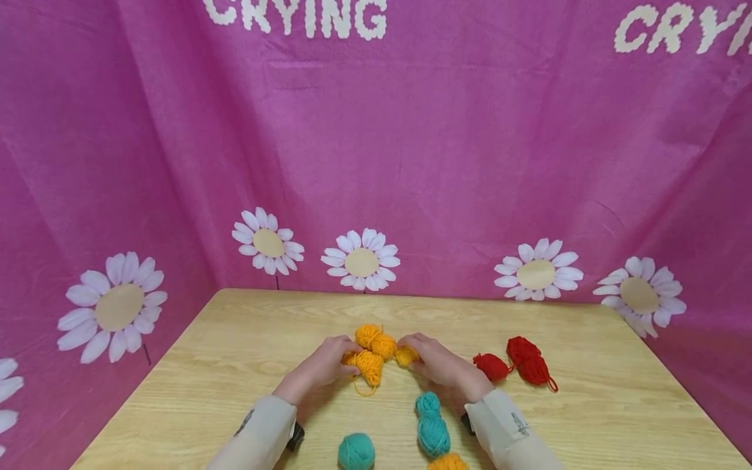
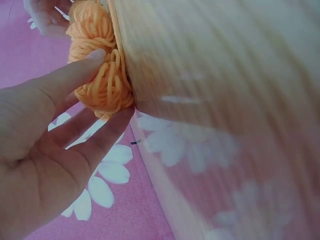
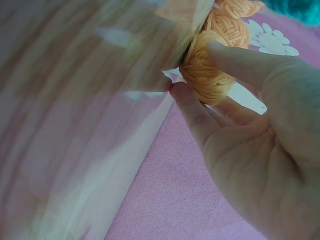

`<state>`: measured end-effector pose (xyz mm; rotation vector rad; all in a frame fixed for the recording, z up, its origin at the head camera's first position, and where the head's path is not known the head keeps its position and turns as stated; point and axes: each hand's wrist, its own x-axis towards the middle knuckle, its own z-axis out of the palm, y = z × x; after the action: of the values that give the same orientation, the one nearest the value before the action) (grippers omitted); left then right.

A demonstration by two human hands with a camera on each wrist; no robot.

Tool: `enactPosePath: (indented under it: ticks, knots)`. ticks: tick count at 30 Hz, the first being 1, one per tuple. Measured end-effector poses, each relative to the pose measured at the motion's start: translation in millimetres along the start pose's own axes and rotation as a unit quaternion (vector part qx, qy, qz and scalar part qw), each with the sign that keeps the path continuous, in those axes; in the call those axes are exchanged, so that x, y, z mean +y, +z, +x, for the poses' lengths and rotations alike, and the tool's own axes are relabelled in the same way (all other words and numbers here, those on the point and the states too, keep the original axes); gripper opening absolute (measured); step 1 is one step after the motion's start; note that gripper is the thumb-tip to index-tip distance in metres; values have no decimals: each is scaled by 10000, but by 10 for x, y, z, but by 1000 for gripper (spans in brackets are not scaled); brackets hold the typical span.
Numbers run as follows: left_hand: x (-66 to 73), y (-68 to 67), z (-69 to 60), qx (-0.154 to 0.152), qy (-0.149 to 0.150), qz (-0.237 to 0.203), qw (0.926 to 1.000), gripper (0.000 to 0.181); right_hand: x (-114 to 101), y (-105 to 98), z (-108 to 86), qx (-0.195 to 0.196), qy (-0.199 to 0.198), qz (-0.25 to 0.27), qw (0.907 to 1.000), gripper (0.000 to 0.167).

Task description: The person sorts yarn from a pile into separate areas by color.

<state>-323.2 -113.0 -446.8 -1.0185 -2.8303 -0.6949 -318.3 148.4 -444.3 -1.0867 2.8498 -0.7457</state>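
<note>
Several orange balls of yarn lie clustered on the wooden table between my hands. My left hand (image 1: 326, 362) grips the near-left orange ball of yarn (image 1: 369, 367), whose loose strand trails on the table; in the left wrist view its thumb presses the loops. On the other side, my right hand (image 1: 435, 359) pinches a small yellow-orange ball of yarn (image 3: 205, 70) between thumb and fingers. Two more orange balls, one at the back (image 1: 367, 335) and one in the middle (image 1: 384, 346), sit against each other between the hands.
Two red yarn bundles (image 1: 529, 361) lie right of my right hand. Nearer the front edge are a round teal ball (image 1: 356, 451), a longer teal bundle (image 1: 433, 427) and another orange ball (image 1: 448, 462). A pink flowered cloth (image 1: 411, 163) hangs behind the table (image 1: 235, 391).
</note>
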Motion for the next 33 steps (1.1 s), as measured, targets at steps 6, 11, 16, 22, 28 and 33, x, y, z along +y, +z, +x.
enactPosePath:
  ticks: [6,11,16,22,28,33]
  knots:
    - [13,-15,10,-52,-47,-21,10000,26,9,-3,-2,14,-146,-124,9998,33]
    - [20,-14,24,-137,-313,-220,9992,29,-7,-9,7,-9,-129,-31,9999,36]
    - [17,-13,33,-187,-383,-250,9988,30,-13,-19,3,-36,23,-21,10000,38]
    - [14,-7,27,-151,-322,-138,9993,29,-10,-16,-15,-1,189,41,9998,39]
    - [12,-16,28,-206,-431,-241,9986,31,-18,-14,-42,75,314,259,9991,39]
    - [2,-18,21,-176,-336,-190,9991,29,-45,-20,-89,99,414,305,9986,39]
